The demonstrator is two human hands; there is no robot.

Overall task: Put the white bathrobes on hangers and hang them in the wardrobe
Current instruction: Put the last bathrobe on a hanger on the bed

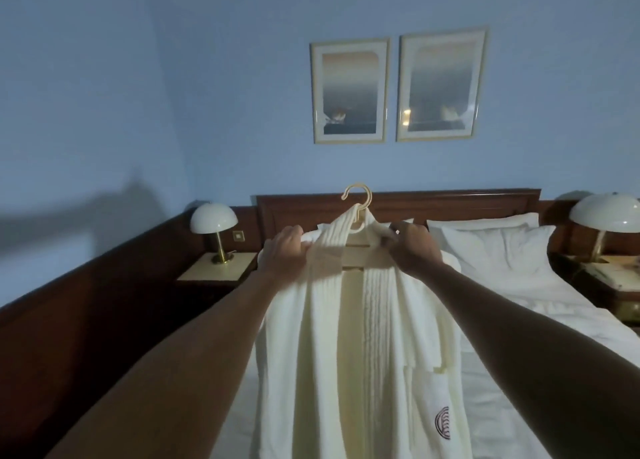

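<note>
A white bathrobe (349,347) hangs on a cream plastic hanger (358,199), held up in front of me over the bed. Its ribbed collar runs down the middle and a dark round logo shows on the lower right front. My left hand (284,250) grips the robe's left shoulder. My right hand (412,247) grips the right shoulder at the hanger's end. The hanger's hook sticks up free above the collar. No wardrobe is in view.
A bed (519,337) with white sheets and pillows (498,244) lies below, against a dark wooden headboard (450,205). Bedside tables with dome lamps (213,221) stand left and right. Two framed pictures (349,91) hang on the blue wall.
</note>
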